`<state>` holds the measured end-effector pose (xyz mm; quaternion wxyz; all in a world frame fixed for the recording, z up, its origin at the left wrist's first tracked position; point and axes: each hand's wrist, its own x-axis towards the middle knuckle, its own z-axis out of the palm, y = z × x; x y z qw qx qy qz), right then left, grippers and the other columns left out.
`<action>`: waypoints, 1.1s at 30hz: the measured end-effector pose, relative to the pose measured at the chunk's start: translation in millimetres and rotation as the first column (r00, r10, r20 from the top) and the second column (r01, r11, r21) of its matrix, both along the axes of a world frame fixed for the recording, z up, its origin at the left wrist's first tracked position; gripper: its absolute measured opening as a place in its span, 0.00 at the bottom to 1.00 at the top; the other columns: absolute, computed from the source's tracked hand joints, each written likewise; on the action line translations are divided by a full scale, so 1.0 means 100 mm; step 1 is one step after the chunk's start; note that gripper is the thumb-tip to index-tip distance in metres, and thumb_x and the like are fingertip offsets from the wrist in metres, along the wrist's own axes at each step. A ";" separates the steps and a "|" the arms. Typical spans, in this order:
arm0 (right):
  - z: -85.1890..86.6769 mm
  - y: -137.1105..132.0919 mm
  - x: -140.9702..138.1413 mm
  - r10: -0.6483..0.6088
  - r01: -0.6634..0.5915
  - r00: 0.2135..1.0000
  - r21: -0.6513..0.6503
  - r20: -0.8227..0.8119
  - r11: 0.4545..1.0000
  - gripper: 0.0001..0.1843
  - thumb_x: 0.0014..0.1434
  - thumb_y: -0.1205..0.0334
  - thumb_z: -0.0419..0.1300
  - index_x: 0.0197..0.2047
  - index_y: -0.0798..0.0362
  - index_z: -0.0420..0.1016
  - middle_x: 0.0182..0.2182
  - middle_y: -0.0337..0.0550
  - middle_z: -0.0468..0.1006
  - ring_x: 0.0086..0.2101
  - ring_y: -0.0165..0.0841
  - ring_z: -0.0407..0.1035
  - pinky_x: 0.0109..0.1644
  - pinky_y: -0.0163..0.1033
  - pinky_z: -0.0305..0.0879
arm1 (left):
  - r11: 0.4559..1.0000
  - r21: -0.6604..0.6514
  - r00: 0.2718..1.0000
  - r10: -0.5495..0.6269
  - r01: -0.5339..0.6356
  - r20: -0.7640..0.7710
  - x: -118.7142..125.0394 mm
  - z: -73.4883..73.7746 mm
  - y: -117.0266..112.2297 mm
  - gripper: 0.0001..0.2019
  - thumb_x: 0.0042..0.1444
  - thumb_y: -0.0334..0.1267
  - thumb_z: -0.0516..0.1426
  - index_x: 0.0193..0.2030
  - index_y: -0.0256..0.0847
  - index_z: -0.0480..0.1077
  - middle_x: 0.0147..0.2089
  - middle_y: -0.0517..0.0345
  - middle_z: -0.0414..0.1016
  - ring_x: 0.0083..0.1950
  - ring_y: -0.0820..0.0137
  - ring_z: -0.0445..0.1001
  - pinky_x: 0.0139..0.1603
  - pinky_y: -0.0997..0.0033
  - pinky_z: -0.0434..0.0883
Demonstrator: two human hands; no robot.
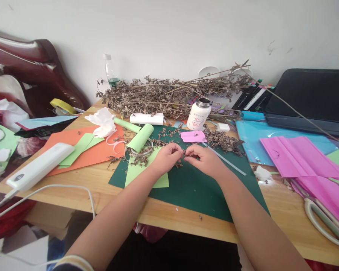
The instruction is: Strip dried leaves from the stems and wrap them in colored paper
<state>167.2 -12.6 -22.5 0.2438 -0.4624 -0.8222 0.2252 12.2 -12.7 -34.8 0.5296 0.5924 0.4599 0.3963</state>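
Over the dark green cutting mat, my left hand and my right hand meet almost fingertip to fingertip. Both are closed in a pinch on a small brown dried leaf, mostly hidden by the fingers. Crumbled dried leaves lie on a light green paper sheet left of my hands, beside a rolled green paper tube. Beyond my fingers is a pink paper strip. A heap of dried leaves rests to the right, above a translucent stick.
A long bundle of dried stalks lies along the wall behind an uncapped white bottle. At left are a white power bank with a cable and orange paper. Pink paper, scissors and a black tablet occupy the right.
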 end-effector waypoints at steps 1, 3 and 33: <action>-0.01 0.00 0.00 -0.010 0.009 1.000 -0.016 -0.018 1.000 0.05 0.49 0.61 0.53 0.31 0.50 0.63 0.22 0.35 0.72 0.22 0.28 0.64 0.25 0.32 0.55 | 1.000 -0.025 0.999 0.014 -0.013 0.042 0.01 0.00 0.00 0.05 0.45 0.36 0.50 0.24 0.38 0.58 0.20 0.65 0.62 0.21 0.81 0.60 0.22 0.80 0.59; -0.01 0.00 0.00 -0.005 0.001 0.998 -0.062 -0.069 0.998 0.05 0.50 0.62 0.52 0.33 0.50 0.63 0.22 0.35 0.73 0.22 0.27 0.64 0.26 0.33 0.57 | 0.996 -0.083 0.987 0.056 -0.044 0.148 0.02 0.02 0.00 0.05 0.45 0.36 0.50 0.23 0.38 0.58 0.21 0.65 0.62 0.21 0.81 0.61 0.22 0.80 0.59; -0.03 0.05 -0.01 -0.047 0.048 0.990 -0.007 0.132 0.999 0.10 0.53 0.60 0.47 0.25 0.51 0.65 0.18 0.37 0.69 0.21 0.28 0.62 0.24 0.32 0.52 | 0.969 -0.119 0.878 0.246 -0.216 0.412 -0.18 0.21 0.05 0.06 0.45 0.37 0.52 0.24 0.37 0.59 0.22 0.65 0.63 0.19 0.83 0.62 0.21 0.81 0.62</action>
